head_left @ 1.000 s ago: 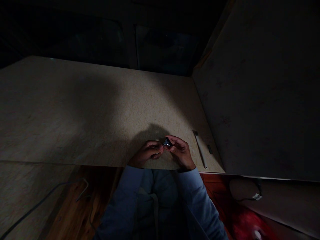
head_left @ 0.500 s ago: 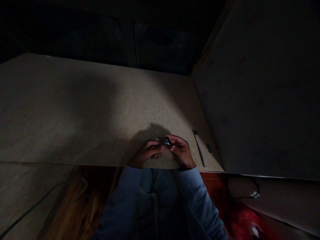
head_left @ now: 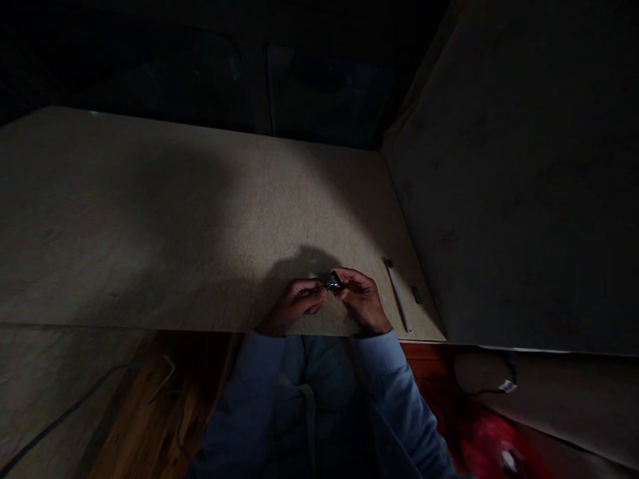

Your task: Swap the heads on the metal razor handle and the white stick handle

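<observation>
Because the small dark piece (head_left: 334,282), too dim to identify, is probably needing steadiness, left hand (head_left: 298,303) and right hand (head_left: 364,301) are pinching it from opposite sides by the desk's (head_left: 284,206) near edge.

Long blue sleeves (head_left: 407,412) run to the wrists, ending in plain, paler cuffs (head_left: 382,352); the left hand (head_left: 294,304) and right hand (head_left: 361,299) are bare. Between them shows a dark blue-green garment (head_left: 329,372) with a greyish strap (head_left: 310,416), finer detail lost in shadow.

Open tabletop (head_left: 279,199) ahead, white stick (head_left: 399,298) beside right hand (head_left: 363,301), wall (head_left: 519,213) beyond
</observation>
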The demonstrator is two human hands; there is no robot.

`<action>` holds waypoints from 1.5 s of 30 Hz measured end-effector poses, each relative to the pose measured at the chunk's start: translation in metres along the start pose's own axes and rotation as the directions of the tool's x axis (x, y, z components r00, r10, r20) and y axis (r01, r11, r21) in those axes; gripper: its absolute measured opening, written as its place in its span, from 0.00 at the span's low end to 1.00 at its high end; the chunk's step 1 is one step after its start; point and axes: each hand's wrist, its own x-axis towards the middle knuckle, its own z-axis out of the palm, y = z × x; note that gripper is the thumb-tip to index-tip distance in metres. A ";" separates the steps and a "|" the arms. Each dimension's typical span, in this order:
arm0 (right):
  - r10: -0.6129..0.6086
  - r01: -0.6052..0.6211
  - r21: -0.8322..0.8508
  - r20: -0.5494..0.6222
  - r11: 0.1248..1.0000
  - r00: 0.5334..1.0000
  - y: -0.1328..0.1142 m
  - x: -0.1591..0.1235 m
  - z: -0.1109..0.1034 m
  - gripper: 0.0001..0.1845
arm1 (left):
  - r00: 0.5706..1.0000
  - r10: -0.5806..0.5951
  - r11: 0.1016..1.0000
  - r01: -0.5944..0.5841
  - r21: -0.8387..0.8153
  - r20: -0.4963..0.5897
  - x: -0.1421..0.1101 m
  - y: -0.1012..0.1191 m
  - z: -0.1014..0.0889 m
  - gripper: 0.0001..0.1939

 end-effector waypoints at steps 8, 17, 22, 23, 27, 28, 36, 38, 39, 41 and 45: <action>-0.019 0.019 0.051 0.000 0.999 1.000 -0.006 -0.003 0.005 0.26 | 1.000 -0.011 0.999 0.010 -0.034 -0.018 0.003 0.000 0.004 0.24; -0.032 0.031 0.069 0.007 0.997 0.999 -0.011 -0.002 0.009 0.26 | 0.999 -0.028 0.999 0.026 -0.041 -0.039 0.005 0.002 0.006 0.26; -0.033 0.031 0.057 0.023 0.998 0.999 -0.011 -0.001 0.008 0.27 | 0.994 0.010 1.000 -0.008 0.016 -0.113 0.005 0.001 0.008 0.26; -0.037 0.035 0.064 0.024 0.997 0.999 -0.010 -0.002 0.008 0.26 | 0.993 0.012 1.000 -0.010 0.023 -0.117 0.005 0.001 0.009 0.26; -0.035 0.034 0.072 0.013 0.997 0.999 -0.010 -0.003 0.009 0.26 | 0.994 0.011 1.000 -0.008 0.027 -0.105 0.006 0.002 0.008 0.27; -0.030 0.030 0.075 0.007 0.997 1.000 -0.011 -0.003 0.009 0.26 | 0.995 0.009 1.000 -0.006 0.025 -0.103 0.006 0.003 0.008 0.27; -0.025 0.030 0.112 -0.053 0.993 0.998 -0.010 0.000 0.011 0.24 | 0.998 -0.037 0.998 0.035 -0.045 -0.044 0.007 -0.001 0.005 0.25; -0.032 0.040 0.093 -0.086 0.995 0.996 -0.007 0.001 0.012 0.24 | 0.997 -0.040 0.997 0.036 -0.072 -0.063 0.008 -0.003 0.003 0.24; -0.038 0.047 0.078 -0.104 0.996 0.994 -0.005 0.001 0.013 0.23 | 0.996 -0.039 0.996 0.032 -0.083 -0.083 0.009 -0.003 0.003 0.24; -0.072 0.076 0.020 -0.145 0.997 0.987 -0.002 -0.002 0.016 0.21 | 0.991 -0.039 0.994 0.026 -0.103 -0.129 0.009 -0.003 0.002 0.23; -0.238 0.180 -0.271 -0.198 0.946 0.951 -0.006 -0.021 0.018 0.13 | 0.971 -0.061 0.986 0.022 -0.167 -0.232 0.009 0.000 0.004 0.26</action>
